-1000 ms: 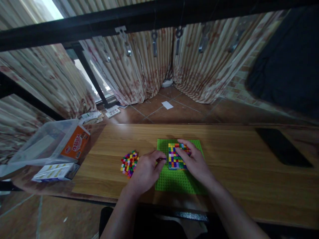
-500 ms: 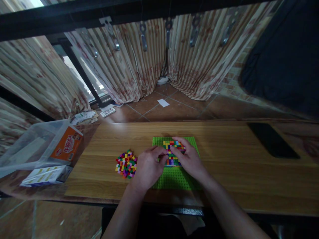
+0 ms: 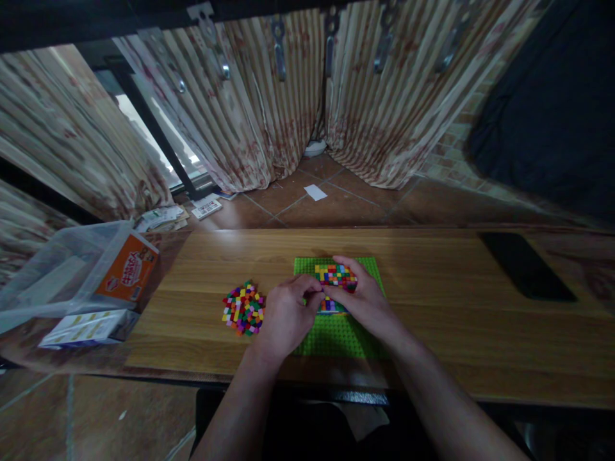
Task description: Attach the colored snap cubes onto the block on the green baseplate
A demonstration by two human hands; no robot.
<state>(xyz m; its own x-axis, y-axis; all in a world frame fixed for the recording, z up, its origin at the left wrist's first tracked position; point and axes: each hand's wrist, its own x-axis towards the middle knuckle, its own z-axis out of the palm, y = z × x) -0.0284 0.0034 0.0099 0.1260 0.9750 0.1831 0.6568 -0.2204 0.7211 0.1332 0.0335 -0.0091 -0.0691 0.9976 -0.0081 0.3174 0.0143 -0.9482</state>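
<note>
A green studded baseplate [image 3: 346, 342] lies on the wooden table, with a block of small multicoloured toy bricks [image 3: 331, 274] on its upper half. My left hand [image 3: 291, 314] is at the block's left edge, thumb and index finger pinched together; whatever sits between them is too small or hidden to make out. Around the block's right side curves my right hand [image 3: 368, 301], its fingers at the far edge and its thumb across the front, near the left fingertips. Part of the block is covered by this hand. A loose pile of coloured bricks [image 3: 243, 308] lies left of my left hand.
At the left stand a clear plastic bin [image 3: 62, 269] with an orange label and a white box [image 3: 89, 330]. A flat black object [image 3: 526, 266] lies at the table's right end. Beyond the table [image 3: 446, 307] are curtains [image 3: 269, 128] and a tiled floor.
My right thumb has swung down and left across the block, closer to my left fingertips, uncovering more of its top rows. The camera view has tilted slightly.
</note>
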